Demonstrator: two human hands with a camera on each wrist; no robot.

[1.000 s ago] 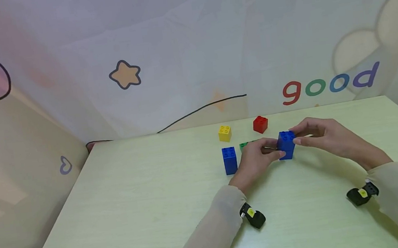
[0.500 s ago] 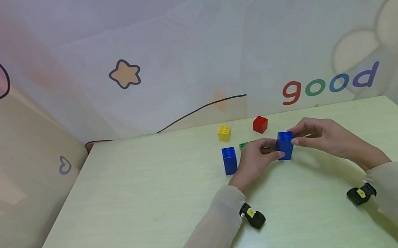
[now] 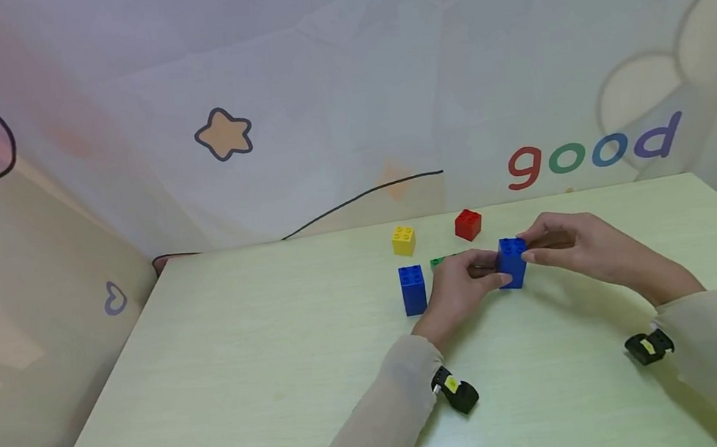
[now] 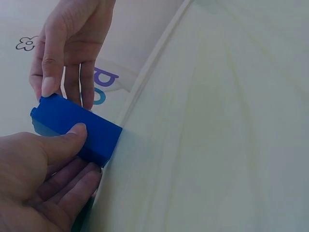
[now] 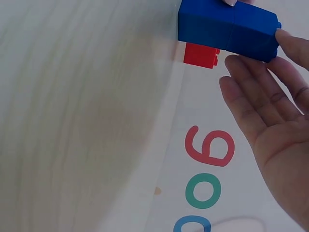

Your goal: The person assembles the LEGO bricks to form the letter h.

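Observation:
Two blue toy building bricks, one on top of the other, form a small tower (image 3: 512, 259) held between both hands. My left hand (image 3: 462, 287) pinches its lower part, thumb (image 4: 76, 137) on the near face and fingers behind. At the upper, studded end, my right hand (image 3: 576, 243) pinches the tower between thumb and fingers. A thin seam crosses the blue tower (image 5: 207, 21) in the right wrist view, with the two bricks in line. Left of the left hand stands another tall blue block (image 3: 413, 291). A green brick (image 3: 437, 262) is mostly hidden behind that hand.
Towards the back of the pale table (image 3: 250, 383) sit a yellow brick (image 3: 403, 241) and a red brick (image 3: 468, 225). A printed cloth backdrop (image 3: 332, 108) rises behind the table's far edge. Black straps with small devices (image 3: 457, 391) sit on both wrists.
The upper blue brick has shifted slightly left and now lines up with the lower one. My right hand has moved a little left with it; the left hand has barely moved.

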